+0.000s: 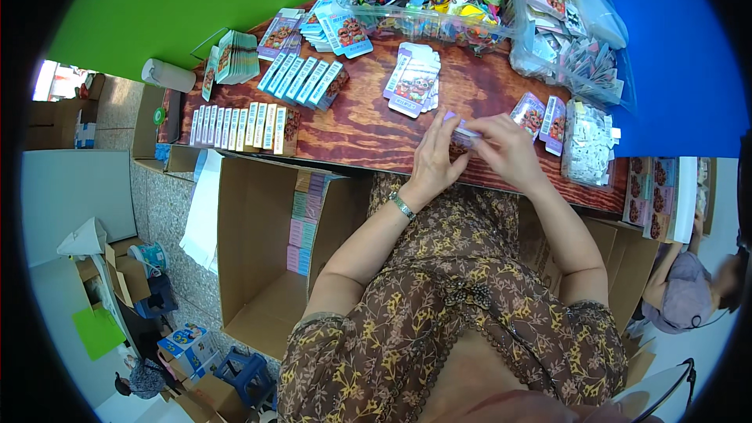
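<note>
A small purple carton (464, 131) is between my two hands at the table's near edge. My left hand (435, 155) closes around its left side, and my right hand (507, 147) pinches it from the right, with fingers covering part of it. Just beyond my left hand lies a pile of flat purple cartons (415, 82). Close to the right hand are a purple carton (529, 116) and a narrower one (553, 124) beside it. Farther right stands a clear tub of small white folded papers (589, 145).
Rows of cartons (243, 127) stand at the table's left, with blue-edged cartons (301, 78) behind. A clear bin of colourful small pieces (439, 19) and another bin of cards (580, 63) line the back. Below left is an open cardboard box (258, 282) with stacked cartons inside.
</note>
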`<action>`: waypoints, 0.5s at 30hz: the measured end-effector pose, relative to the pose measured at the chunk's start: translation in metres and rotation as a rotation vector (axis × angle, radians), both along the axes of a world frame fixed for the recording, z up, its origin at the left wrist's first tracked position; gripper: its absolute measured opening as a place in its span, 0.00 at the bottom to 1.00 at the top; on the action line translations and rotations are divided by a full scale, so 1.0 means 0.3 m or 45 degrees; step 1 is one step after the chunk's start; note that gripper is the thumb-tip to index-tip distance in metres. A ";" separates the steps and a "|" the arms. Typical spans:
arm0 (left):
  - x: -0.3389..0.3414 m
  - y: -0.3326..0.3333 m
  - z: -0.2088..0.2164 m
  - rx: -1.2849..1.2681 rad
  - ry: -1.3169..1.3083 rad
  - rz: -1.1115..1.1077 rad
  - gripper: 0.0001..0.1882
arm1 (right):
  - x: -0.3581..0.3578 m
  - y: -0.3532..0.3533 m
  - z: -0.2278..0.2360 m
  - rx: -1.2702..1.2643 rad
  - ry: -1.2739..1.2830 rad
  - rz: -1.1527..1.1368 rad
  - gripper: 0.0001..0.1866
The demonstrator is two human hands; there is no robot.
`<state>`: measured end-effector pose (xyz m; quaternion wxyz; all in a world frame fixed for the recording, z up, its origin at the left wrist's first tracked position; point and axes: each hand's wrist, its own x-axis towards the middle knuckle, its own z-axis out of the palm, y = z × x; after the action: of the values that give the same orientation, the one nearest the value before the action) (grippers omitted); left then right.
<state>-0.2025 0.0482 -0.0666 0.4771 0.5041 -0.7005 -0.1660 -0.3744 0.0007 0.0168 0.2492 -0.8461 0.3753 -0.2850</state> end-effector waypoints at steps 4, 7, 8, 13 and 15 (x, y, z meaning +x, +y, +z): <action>-0.006 -0.005 -0.012 0.018 0.048 0.019 0.44 | -0.030 0.010 -0.035 0.398 -0.265 -0.185 0.12; -0.012 -0.002 -0.010 0.005 0.001 0.034 0.44 | -0.018 0.031 -0.065 0.334 -0.343 -0.219 0.09; -0.015 0.000 -0.010 -0.002 -0.023 0.051 0.44 | -0.013 0.036 -0.070 0.293 -0.362 -0.246 0.08; -0.022 0.005 -0.014 0.002 -0.031 0.075 0.44 | -0.021 0.043 -0.094 -0.100 -0.200 -0.138 0.10; -0.021 0.000 -0.016 -0.004 -0.018 0.080 0.44 | -0.017 0.046 -0.095 -0.143 -0.178 -0.104 0.11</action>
<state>-0.2089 0.0481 -0.0715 0.4780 0.5262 -0.6879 -0.1463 -0.3796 0.0145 -0.0118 0.2151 -0.8207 0.3746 -0.3739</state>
